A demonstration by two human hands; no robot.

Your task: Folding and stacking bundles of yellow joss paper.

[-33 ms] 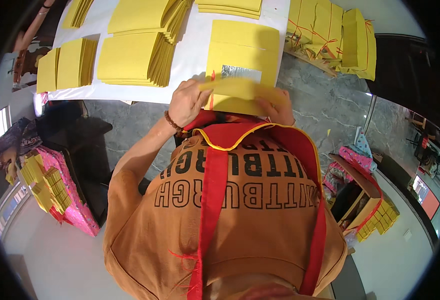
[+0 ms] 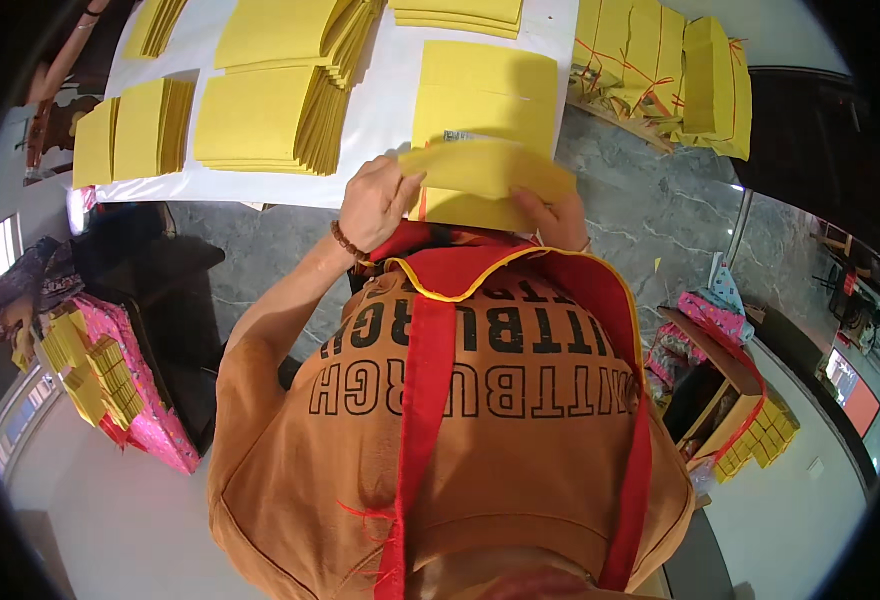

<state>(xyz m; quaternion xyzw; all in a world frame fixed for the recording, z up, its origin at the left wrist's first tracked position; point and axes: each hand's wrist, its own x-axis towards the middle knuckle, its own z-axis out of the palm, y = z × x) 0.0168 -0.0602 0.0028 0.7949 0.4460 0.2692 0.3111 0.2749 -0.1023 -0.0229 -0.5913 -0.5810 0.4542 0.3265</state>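
Both hands are on one yellow paper sheet [image 2: 490, 168], held just above the near edge of the white table [image 2: 385, 110], right in front of the person's chest. The left hand [image 2: 375, 205] pinches the sheet's left end, thumb on top and fingers curled under it. There's a brown bead bracelet [image 2: 345, 242] on that wrist. The right hand [image 2: 557, 215] grips the right end from below, fingers folded around the edge, so both are closed on the paper, not spread.

The sheet looks bent or folded along its length, and it sits over a flat stack of yellow sheets [image 2: 485, 100] lying on the table directly behind it. To the left of that is a thicker fanned pile of yellow paper [image 2: 265, 125], and further left a smaller pile [image 2: 130, 130]. Bundles tied with red string [image 2: 665, 65] sit off the table's right end on a grey stone counter [image 2: 650, 210]. The person wears an orange shirt with a red apron strap [image 2: 425, 400]. On the floor at left there's a pink box of yellow packs [image 2: 110, 385].
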